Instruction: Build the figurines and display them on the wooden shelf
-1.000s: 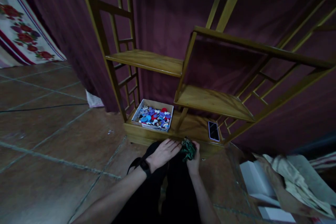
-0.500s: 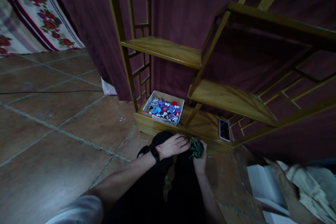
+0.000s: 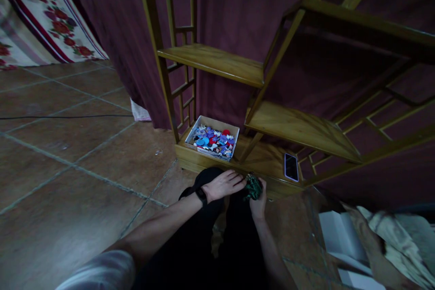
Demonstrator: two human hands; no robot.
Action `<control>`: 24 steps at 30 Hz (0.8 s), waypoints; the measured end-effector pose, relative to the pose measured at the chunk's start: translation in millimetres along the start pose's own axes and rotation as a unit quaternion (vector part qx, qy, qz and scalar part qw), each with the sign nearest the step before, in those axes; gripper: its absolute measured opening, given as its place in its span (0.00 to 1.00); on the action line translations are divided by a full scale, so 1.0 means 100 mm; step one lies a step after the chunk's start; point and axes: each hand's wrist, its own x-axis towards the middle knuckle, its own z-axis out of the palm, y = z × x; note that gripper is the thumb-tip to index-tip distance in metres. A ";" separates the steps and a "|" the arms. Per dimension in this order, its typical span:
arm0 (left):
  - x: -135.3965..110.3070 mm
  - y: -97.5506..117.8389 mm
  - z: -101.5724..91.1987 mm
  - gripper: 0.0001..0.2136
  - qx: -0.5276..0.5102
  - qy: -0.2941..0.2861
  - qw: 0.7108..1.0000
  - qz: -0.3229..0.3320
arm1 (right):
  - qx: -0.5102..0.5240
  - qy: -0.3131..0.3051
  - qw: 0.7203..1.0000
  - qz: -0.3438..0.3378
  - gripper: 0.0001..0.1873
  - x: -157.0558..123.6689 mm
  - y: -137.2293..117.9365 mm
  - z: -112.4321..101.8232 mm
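My right hand (image 3: 258, 199) is closed around a small dark green object (image 3: 253, 186) just above my knees. My left hand (image 3: 223, 185), with a black band at the wrist, lies beside it with fingers stretched out, fingertips touching the green object. Both hands are in front of the bottom board of a wooden shelf unit (image 3: 217, 61). A white box of colourful small pieces (image 3: 213, 138) sits on that bottom board to the left. A phone (image 3: 291, 167) lies flat on the board to the right.
A dark red curtain (image 3: 115, 31) hangs behind the shelf. Brown tiled floor (image 3: 68, 167) stretches left, with a black cable across it. White boxes (image 3: 335, 235) and crumpled paper (image 3: 397, 235) lie at the lower right. A flowered cloth (image 3: 41, 13) hangs at the upper left.
The view swung to the right and then steadied, so the shelf now sits higher and nearer. Both hands stay together on the green object, shifted slightly upward.
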 end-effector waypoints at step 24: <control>0.01 -0.12 0.25 0.15 -0.194 0.034 0.962 -0.191 | -0.012 -0.018 0.999 0.036 0.13 0.12 -0.04 0.13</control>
